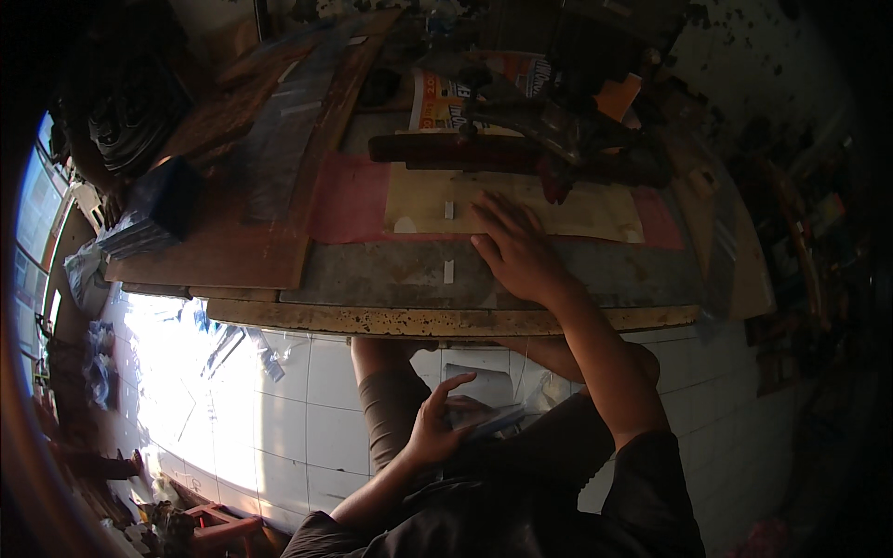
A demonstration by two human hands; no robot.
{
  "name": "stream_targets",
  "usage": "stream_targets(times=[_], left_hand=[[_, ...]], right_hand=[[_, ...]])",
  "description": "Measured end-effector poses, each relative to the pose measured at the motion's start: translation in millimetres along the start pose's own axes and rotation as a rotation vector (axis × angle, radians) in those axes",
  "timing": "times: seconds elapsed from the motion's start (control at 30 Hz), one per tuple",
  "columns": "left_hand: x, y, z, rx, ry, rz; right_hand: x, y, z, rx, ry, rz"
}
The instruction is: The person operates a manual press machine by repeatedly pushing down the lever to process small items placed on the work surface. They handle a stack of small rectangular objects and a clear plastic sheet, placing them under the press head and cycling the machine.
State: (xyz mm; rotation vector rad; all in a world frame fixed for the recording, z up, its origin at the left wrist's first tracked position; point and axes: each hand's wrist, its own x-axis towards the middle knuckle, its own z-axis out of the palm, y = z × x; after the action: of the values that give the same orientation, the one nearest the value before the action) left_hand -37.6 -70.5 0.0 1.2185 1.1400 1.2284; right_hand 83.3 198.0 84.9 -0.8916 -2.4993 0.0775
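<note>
My right hand (516, 251) lies on the right of centre of a pale yellow sheet (423, 191), fingers spread and stretched out. Beneath that sheet, a pink sheet (349, 200) shows at both ends. Low over my lap, my left hand (437, 425) grips a flat, glossy, rectangular thing (488, 420); its kind is not clear in the dim light. One small white piece (449, 210) rests on the yellow sheet, and another white piece (448, 272) on the grey worktop (372, 270) nearer me. Just beyond my right fingertips runs a long dark red bar (409, 149) of a machine.
Brown boards (223, 242) with clear plastic sheets (288, 149) cover the left side. A dark blue box (153, 209) stands at their edge, near another person's arm (93, 172). Printed orange paper (437, 102) lies behind the bar. A red stool (223, 525) is at lower left.
</note>
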Motion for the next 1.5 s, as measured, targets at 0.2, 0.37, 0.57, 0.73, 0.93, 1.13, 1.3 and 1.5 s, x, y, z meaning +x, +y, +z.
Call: stream_targets(times=[0.2,0.37,0.57,0.73,0.93,1.13,1.3,1.5], left_hand=[[1.8,3.2,0.7,0.004,0.005,-0.051],[2.9,0.4,0.1,-0.007,0.001,-0.063],[4.3,2.1,-0.8,0.039,0.006,-0.046],[4.0,1.8,-1.1,0.031,0.008,-0.051],[4.3,0.5,-0.4,0.014,0.013,-0.051],[4.9,4.5,0.1,0.001,0.011,-0.073],[3.3,1.5,1.2,-0.015,0.016,-0.083],[3.2,7.7,2.9,-0.008,0.035,-0.057]], right_hand=[[-2.0,-0.4,-1.3,0.006,-0.001,0.015],[-1.5,-1.2,-1.8,0.005,0.001,0.013],[-1.2,-3.7,-2.7,0.003,0.001,0.011],[-2.0,-3.0,-2.1,-0.005,-0.003,0.014],[-2.2,-3.7,-3.1,-0.021,-0.025,0.021],[-1.8,-2.9,-2.5,-0.015,-0.025,0.025],[-1.6,-2.9,-0.9,-0.012,-0.022,0.024],[-1.6,-4.0,-3.6,0.010,-0.009,0.017]])
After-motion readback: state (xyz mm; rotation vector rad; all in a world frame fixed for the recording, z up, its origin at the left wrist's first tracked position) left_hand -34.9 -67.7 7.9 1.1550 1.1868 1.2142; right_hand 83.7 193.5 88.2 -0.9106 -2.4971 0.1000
